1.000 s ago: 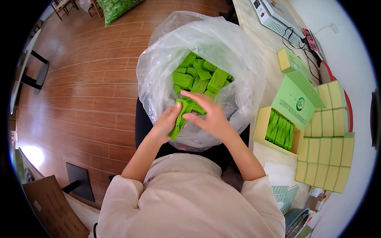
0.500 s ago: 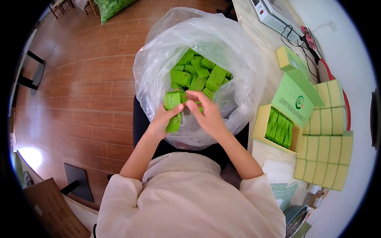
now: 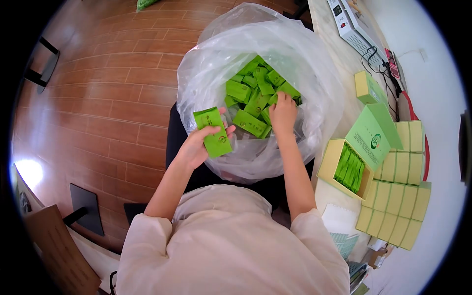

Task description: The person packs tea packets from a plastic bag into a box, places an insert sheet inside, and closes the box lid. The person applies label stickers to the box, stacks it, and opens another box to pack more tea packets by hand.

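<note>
My left hand [image 3: 199, 143] is closed on a green packet [image 3: 213, 132], held flat with its printed face up beside the near left rim of the clear plastic bag [image 3: 196, 73]. Inside the bag lie several loose green packets [image 3: 250, 123]. Over them, my right hand [image 3: 283, 114] reaches in with its fingertips pressed together at a packet [image 3: 289, 90]. To the right, an open yellow box [image 3: 330, 169] with a green lid holds a row of upright green packets [image 3: 350, 168].
Stacked yellow boxes [image 3: 393, 209] stand against the wall on the right. Behind them are a smaller yellow box [image 3: 368, 87], cables and a white machine [image 3: 356, 34]. A cardboard box [image 3: 61, 250] is at the lower left, near a black table base [image 3: 87, 209].
My right hand has moved away from my left hand and into the bag, onto the packets. My left hand now shows a packet turned face up. The view has shifted slightly.
</note>
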The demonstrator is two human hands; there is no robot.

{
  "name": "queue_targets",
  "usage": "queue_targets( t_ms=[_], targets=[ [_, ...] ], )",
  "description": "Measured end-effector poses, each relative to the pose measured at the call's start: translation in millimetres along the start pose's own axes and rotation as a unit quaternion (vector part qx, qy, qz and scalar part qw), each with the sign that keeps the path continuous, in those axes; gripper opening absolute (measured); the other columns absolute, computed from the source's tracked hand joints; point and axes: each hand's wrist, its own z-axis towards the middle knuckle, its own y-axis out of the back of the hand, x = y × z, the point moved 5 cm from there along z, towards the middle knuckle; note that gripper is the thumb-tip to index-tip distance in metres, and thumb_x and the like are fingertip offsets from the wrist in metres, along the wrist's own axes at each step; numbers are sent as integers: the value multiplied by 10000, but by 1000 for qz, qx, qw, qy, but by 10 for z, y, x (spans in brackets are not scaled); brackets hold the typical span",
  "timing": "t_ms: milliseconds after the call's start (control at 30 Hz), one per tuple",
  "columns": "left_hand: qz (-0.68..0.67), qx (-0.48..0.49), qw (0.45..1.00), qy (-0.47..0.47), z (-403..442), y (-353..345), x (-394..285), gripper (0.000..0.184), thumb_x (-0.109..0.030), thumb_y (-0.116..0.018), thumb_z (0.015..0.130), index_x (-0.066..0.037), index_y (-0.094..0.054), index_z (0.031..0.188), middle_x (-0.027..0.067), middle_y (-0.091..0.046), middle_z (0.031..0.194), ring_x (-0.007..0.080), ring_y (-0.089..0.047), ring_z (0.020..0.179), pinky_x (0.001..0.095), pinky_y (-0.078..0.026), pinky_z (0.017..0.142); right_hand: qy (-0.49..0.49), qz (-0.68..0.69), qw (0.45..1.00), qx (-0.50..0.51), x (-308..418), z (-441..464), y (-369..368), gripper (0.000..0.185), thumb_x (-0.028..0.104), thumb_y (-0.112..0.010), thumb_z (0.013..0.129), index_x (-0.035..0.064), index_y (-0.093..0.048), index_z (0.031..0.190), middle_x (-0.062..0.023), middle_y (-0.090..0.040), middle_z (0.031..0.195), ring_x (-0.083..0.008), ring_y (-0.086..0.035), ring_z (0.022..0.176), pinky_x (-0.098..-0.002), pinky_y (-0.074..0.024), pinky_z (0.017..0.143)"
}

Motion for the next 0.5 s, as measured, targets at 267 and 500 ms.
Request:
queue_targets(
  t_ms=[267,500],
  targets=[
    [23,-14,1000,8,48,-81,46,605,-93,-535,862,-142,-323,1426,67,-530,1053,149,-513,823,288,-465,703,39,-68,997,-24,119,-80,206,559,165,-719,668,114,-507,1182,-181,-497,1261,-351,-530,1044,-435,-471,804],
    [30,-10,999,-20,67,4,20,581,-140,-544,889,-177,-326,1426,53,-496,996,119,-454,776,247,-407,640,-18,-40,998,-49,-37,4,96,447,81,-648,718,86,-512,1144,-177,-557,1177,-354,-555,1012,-422,-452,817]
  ],
)
